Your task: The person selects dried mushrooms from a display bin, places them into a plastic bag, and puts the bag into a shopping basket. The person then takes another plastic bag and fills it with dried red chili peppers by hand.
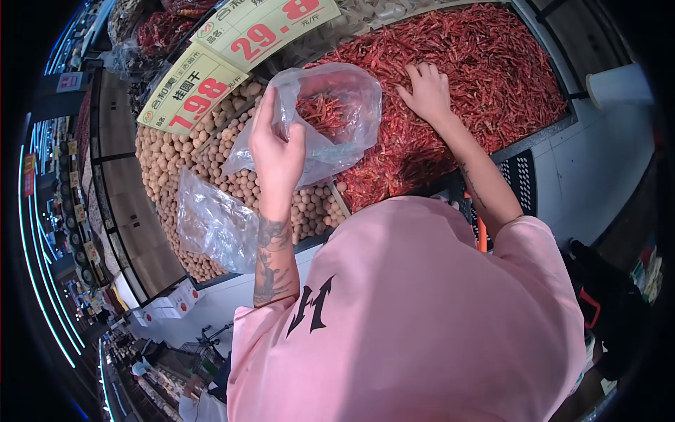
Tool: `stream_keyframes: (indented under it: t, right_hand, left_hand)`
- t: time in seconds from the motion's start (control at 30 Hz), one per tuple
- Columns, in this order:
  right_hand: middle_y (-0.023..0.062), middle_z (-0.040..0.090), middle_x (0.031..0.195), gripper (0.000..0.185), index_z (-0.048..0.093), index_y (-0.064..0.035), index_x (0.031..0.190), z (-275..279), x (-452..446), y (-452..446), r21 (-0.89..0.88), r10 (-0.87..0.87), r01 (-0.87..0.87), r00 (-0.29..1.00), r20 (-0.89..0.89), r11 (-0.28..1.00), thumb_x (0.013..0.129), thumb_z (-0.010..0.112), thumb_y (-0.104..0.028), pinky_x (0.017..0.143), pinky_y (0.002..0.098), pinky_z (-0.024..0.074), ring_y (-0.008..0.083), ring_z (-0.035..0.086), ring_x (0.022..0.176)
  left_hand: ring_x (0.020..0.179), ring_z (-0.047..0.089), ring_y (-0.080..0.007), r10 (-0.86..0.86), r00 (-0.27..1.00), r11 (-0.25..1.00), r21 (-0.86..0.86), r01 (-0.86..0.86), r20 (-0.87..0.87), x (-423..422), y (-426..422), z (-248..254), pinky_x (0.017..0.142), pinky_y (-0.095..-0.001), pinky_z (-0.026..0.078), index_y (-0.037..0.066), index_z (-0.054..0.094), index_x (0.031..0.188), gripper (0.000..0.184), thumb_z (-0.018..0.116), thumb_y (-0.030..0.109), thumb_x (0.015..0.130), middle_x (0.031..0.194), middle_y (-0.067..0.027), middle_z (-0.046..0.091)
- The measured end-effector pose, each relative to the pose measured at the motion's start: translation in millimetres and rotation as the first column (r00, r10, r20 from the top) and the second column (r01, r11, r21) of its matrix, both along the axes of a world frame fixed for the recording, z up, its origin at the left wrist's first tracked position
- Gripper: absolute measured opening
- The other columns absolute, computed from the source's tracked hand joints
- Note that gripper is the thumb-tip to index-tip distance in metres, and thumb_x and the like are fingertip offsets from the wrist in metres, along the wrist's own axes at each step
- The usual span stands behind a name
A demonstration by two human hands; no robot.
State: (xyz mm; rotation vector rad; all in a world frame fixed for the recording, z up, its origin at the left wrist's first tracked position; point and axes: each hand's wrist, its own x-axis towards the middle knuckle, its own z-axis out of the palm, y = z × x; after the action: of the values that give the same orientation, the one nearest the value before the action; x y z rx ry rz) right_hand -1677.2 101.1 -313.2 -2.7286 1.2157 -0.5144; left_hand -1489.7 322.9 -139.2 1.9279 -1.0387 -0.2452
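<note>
My left hand (278, 151) holds a clear plastic bag (362, 133) by its near side, with the thumb raised and the bag's mouth spread wide. Some dried red chilies (322, 112) lie inside the bag. To the right, my right hand (427, 91) rests on a big heap of dried red chilies (492, 63), its thumb and fingers apart and the fingertips partly hidden among the pods. No chili shows clearly in that hand.
Round brown dried longans (169, 158) fill bins at the left, with another clear plastic bag (214, 218) lying over them. Yellow price signs (190, 88) stand behind. A metal-edged rim (534, 130) borders the chili bin. People and a cart (204, 344) appear at lower left.
</note>
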Motion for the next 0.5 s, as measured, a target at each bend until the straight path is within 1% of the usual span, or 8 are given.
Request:
stream_keyframes:
  t: [0.1, 0.17, 0.23, 0.3, 0.33, 0.37, 0.43, 0.5]
  right_hand:
    - [0.0134, 0.057, 0.112, 0.055, 0.057, -0.0079, 0.124, -2.3, 3.3, -7.5, 0.005, -0.019, 0.019, 1.000, 0.013, 1.000, 0.081, 0.070, -0.040, 0.087, 0.0477, 0.0428, 0.0304, 0.053, 0.108]
    - [0.0138, 0.058, 0.110, 0.053, 0.058, -0.0083, 0.124, -6.0, 4.9, -9.9, 0.014, 0.001, -0.001, 0.999, -0.044, 1.000, 0.082, 0.069, -0.039, 0.088, 0.0479, 0.0431, 0.0305, 0.053, 0.108]
    - [0.0130, 0.059, 0.108, 0.047, 0.058, -0.0090, 0.121, -7.8, 5.1, -11.3, 0.022, 0.018, -0.017, 0.999, -0.034, 1.000, 0.084, 0.069, -0.036, 0.087, 0.0465, 0.0452, 0.0299, 0.055, 0.107]
    - [0.0114, 0.059, 0.104, 0.039, 0.059, -0.0092, 0.114, -8.8, 3.4, -12.7, 0.048, 0.084, -0.086, 0.995, 0.050, 0.995, 0.086, 0.068, -0.033, 0.086, 0.0444, 0.0477, 0.0293, 0.057, 0.104]
    - [0.0111, 0.060, 0.100, 0.033, 0.058, -0.0096, 0.110, -7.8, 3.0, -14.0, 0.001, 0.110, -0.111, 0.989, 0.096, 0.994, 0.088, 0.067, -0.032, 0.080, 0.0450, 0.0509, 0.0308, 0.061, 0.098]
    - [0.0111, 0.060, 0.100, 0.033, 0.058, -0.0096, 0.110, -6.6, 2.0, -16.4, -0.002, 0.109, -0.109, 0.990, 0.093, 0.994, 0.088, 0.067, -0.032, 0.080, 0.0450, 0.0509, 0.0308, 0.061, 0.098]
    - [0.0137, 0.060, 0.098, 0.037, 0.058, -0.0095, 0.116, 1.0, 3.6, -19.7, 0.086, 0.159, -0.177, 0.971, 0.180, 0.980, 0.089, 0.066, -0.035, 0.076, 0.0472, 0.0517, 0.0350, 0.063, 0.090]
    - [0.0154, 0.064, 0.099, 0.040, 0.059, -0.0103, 0.119, 12.3, 3.2, -20.4, 0.134, 0.136, -0.159, 0.977, 0.165, 0.978, 0.090, 0.066, -0.037, 0.076, 0.0473, 0.0528, 0.0358, 0.066, 0.087]
  left_hand:
    - [0.110, 0.061, -0.0213, 0.005, 0.999, 1.000, 0.017, -0.004, -0.052, -4.0, 3.9, 5.3, 0.082, -0.0272, 0.050, -0.004, 0.049, 0.139, 0.060, 0.057, 0.001, 0.080, 0.133, -0.0199, 0.057]
    - [0.108, 0.062, -0.0208, 0.054, 0.995, 0.996, 0.073, -0.048, -0.083, -6.8, 6.7, 11.4, 0.080, -0.0268, 0.050, -0.004, 0.049, 0.139, 0.059, 0.057, 0.002, 0.081, 0.134, -0.0196, 0.057]
    - [0.109, 0.062, -0.0212, 0.045, 0.998, 0.998, 0.049, -0.044, -0.036, -1.6, 10.4, 1.9, 0.080, -0.0268, 0.050, -0.004, 0.049, 0.139, 0.059, 0.057, 0.002, 0.081, 0.134, -0.0196, 0.057]
    - [0.110, 0.062, -0.0216, 0.031, 0.999, 0.999, 0.023, -0.032, 0.006, -0.5, 10.3, -1.9, 0.080, -0.0268, 0.050, -0.004, 0.048, 0.139, 0.059, 0.057, 0.001, 0.081, 0.134, -0.0196, 0.057]
    - [0.111, 0.062, -0.0222, 0.025, 1.000, 0.999, 0.029, -0.025, 0.015, -1.4, 9.3, -2.0, 0.081, -0.0272, 0.050, -0.004, 0.048, 0.139, 0.059, 0.057, 0.001, 0.081, 0.133, -0.0198, 0.057]
    - [0.112, 0.062, -0.0225, 0.021, 1.000, 0.999, 0.033, -0.022, 0.018, -3.2, 8.7, -0.7, 0.081, -0.0273, 0.050, -0.004, 0.048, 0.139, 0.059, 0.057, 0.001, 0.081, 0.133, -0.0199, 0.057]
    - [0.116, 0.060, -0.0239, 0.020, 1.000, 0.998, 0.054, -0.019, -0.022, -7.5, 7.0, 5.3, 0.084, -0.0281, 0.050, -0.004, 0.048, 0.139, 0.059, 0.057, 0.001, 0.081, 0.133, -0.0203, 0.057]
    - [0.120, 0.059, -0.0250, 0.027, 0.997, 0.997, 0.075, -0.022, -0.066, -8.7, 6.9, 6.7, 0.087, -0.0288, 0.050, -0.004, 0.048, 0.139, 0.059, 0.057, 0.001, 0.081, 0.133, -0.0207, 0.057]
